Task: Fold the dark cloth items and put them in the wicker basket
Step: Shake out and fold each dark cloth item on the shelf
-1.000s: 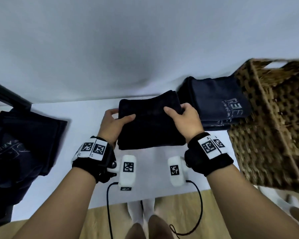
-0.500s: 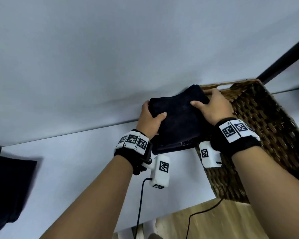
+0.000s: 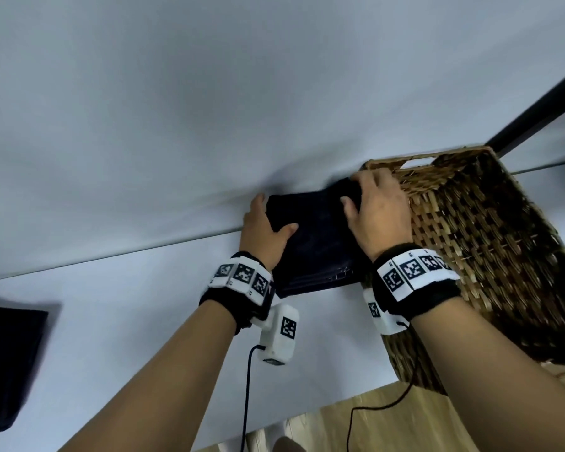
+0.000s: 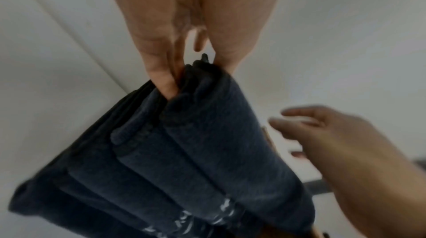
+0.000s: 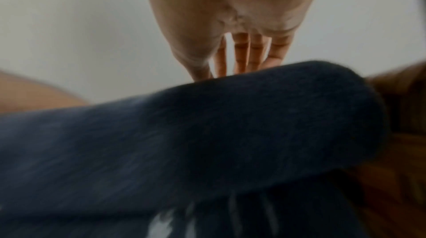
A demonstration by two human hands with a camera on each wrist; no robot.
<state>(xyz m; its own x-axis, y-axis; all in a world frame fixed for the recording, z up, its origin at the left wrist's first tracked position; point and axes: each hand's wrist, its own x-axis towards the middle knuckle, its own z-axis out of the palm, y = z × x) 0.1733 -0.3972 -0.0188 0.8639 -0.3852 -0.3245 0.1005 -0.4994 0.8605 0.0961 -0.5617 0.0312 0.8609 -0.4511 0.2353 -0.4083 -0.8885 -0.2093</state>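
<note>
A folded dark cloth (image 3: 317, 236) lies on top of a stack of folded dark items with white print, right against the left wall of the wicker basket (image 3: 490, 256). My left hand (image 3: 274, 216) grips the cloth's left edge, thumb on top. In the left wrist view the left hand (image 4: 191, 70) pinches a corner of the layered cloth (image 4: 207, 150). My right hand (image 3: 359, 194) lies on the cloth's far right corner beside the basket rim. In the right wrist view its fingers (image 5: 242, 54) are straight above the cloth (image 5: 207, 132).
The stack and basket stand on a white table (image 3: 111, 321) against a pale wall. More dark cloth (image 3: 7, 370) lies at the table's left edge. A black pole (image 3: 535, 109) runs behind the basket. Wooden floor shows below the table's front edge.
Both hands carried the folded cloth from the middle of the table to the right, onto the printed stack beside the basket. The right hand's fingers have straightened.
</note>
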